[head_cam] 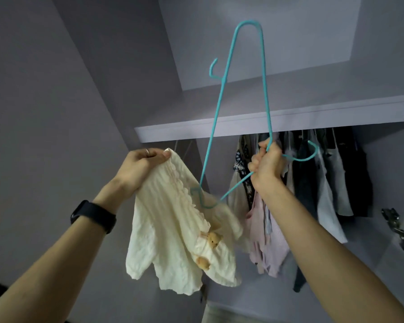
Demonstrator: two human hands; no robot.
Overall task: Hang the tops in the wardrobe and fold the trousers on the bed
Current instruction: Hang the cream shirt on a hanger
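A cream top [173,231] with ruffled edging and small bear figures hangs in front of the wardrobe. My left hand [140,166] pinches it at its upper edge. My right hand [267,164] grips a turquoise wire hanger [222,94] near its hook, with the frame pointing steeply upward. One end of the hanger sits inside the top near the ruffled opening.
Several hung garments [313,183] in pink, white, patterned and dark fabric crowd the space under the wardrobe shelf [243,124], behind my right hand. A metal hinge [397,229] sits on the right wardrobe wall. The left side panel is bare.
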